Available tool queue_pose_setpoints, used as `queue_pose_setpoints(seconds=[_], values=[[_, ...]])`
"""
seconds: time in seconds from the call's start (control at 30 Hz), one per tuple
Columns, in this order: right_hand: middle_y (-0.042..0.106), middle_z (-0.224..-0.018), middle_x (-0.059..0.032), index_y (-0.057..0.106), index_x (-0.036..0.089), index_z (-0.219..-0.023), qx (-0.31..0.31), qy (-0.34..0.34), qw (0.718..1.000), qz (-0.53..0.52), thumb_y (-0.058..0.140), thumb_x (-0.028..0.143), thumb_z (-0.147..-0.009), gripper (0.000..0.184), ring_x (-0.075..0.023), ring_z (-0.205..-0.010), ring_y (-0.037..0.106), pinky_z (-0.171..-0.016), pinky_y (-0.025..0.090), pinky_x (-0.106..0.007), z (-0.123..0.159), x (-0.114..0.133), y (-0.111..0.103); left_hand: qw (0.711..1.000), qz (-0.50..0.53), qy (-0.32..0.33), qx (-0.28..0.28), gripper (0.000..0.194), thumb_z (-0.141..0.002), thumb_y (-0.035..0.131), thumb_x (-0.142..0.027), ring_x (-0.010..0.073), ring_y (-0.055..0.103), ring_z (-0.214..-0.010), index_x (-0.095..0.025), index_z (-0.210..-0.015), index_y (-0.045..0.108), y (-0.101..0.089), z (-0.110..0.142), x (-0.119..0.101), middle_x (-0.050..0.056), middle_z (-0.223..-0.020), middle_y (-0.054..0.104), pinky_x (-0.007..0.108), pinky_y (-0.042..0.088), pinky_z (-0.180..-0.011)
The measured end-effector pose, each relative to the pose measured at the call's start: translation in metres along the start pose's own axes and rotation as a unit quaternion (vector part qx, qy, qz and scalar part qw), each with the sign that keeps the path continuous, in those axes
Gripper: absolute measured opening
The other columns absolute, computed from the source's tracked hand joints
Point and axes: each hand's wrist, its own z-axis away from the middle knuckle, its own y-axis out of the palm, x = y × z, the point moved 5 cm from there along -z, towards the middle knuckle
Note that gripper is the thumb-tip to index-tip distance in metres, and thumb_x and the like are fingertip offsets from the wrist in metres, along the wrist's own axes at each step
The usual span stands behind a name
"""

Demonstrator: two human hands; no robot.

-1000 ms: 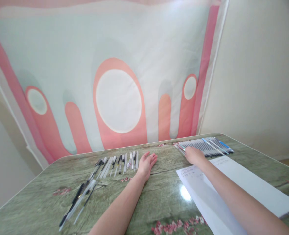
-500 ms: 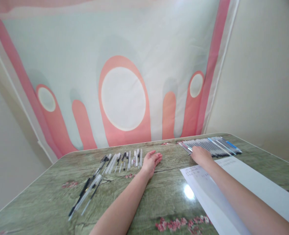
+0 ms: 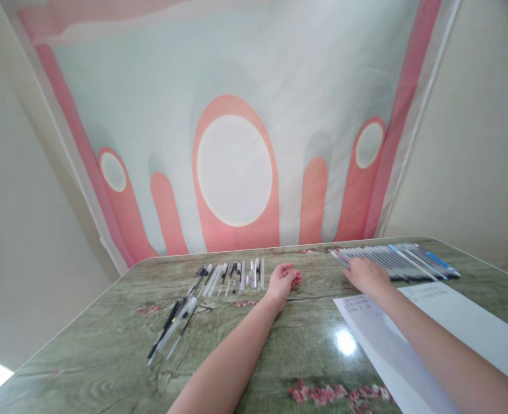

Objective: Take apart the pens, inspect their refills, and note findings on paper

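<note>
My left hand (image 3: 282, 281) rests palm up on the green wood-patterned table (image 3: 280, 345), fingers loosely curled, holding nothing, just right of a row of pen parts (image 3: 232, 276). My right hand (image 3: 366, 275) lies palm down on the left end of a tidy row of pens (image 3: 403, 261) at the table's far right; its fingertips are hidden, so a grip cannot be made out. A white sheet of paper (image 3: 443, 333) with some writing lies under my right forearm.
A loose bundle of black and clear pens (image 3: 172, 328) lies at the left of the table. A pink, white and pale blue cloth (image 3: 237, 144) hangs on the wall behind the table. The table's far edge runs just beyond the pens.
The view has swung to the left, so everything sits further right in the picture. My left hand's fingers have curled in from flat. The right hand stays on the pen row.
</note>
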Motion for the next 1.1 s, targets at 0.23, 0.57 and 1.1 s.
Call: queue_pose_setpoints(seconds=[0.23,0.57,1.1], values=[[0.062,-0.079,-0.0082,0.059,0.018,-0.074,-0.051,-0.112,0.992,-0.026,0.042,0.035,-0.081,0.025,-0.0228,-0.074,0.059,-0.058,0.038,-0.030,0.024,0.050,-0.006,0.791,-0.591,0.155,0.020,0.026,-0.077,0.046,-0.018,0.0186,0.053,-0.095,-0.014,-0.102,0.047,0.009,0.020,-0.035,0.011,-0.100,0.056,0.033,0.040,-0.084],[0.056,-0.085,-0.0061,0.056,0.019,-0.088,-0.114,-0.373,0.907,-0.159,0.044,0.024,-0.082,0.015,-0.0187,-0.084,0.051,-0.075,0.039,-0.030,0.066,0.111,0.013,0.549,-0.829,0.010,-0.104,0.043,-0.083,0.035,-0.029,0.0321,0.046,-0.105,-0.003,-0.116,0.044,-0.008,0.025,-0.041,0.029,-0.116,0.045,0.042,0.033,-0.082],[0.055,-0.086,-0.0060,0.057,0.018,-0.089,-0.061,-0.373,0.910,-0.171,0.041,0.024,-0.083,0.018,-0.0168,-0.083,0.052,-0.075,0.039,-0.027,0.056,0.112,0.010,0.539,-0.836,0.051,-0.093,0.033,-0.081,0.033,-0.015,0.0261,0.053,-0.094,-0.006,-0.106,0.052,-0.003,0.027,-0.049,0.022,-0.101,0.055,0.035,0.038,-0.075]])
